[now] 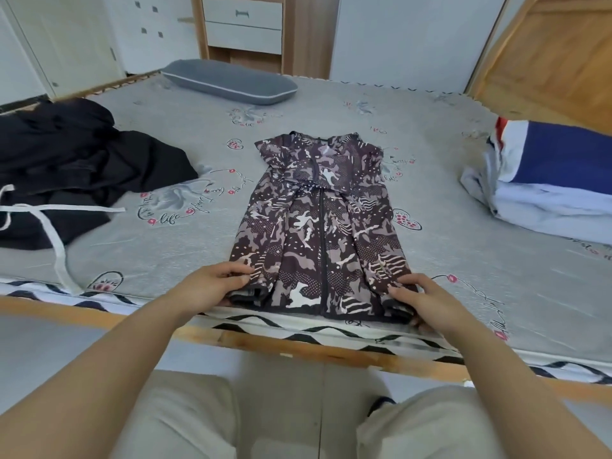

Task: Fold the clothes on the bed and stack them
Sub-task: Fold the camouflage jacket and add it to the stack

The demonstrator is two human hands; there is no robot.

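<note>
A dark purple patterned dress (319, 223) lies flat on the grey bed (165, 250), neckline far from me, hem at the near edge. Both its long sides are folded inward toward the central zipper. My left hand (215, 281) pinches the hem's left corner between thumb and fingers. My right hand (420, 298) grips the hem's right corner, fingers curled over the folded edge. A heap of black clothes (76, 167) with white straps lies unfolded at the left of the bed.
A grey pillow (228, 81) lies at the far edge of the bed. Folded blue, white and red bedding (543, 183) sits at the right. The bed's wooden frame (298, 347) runs along the near edge, with a drawer unit (243, 23) beyond the bed.
</note>
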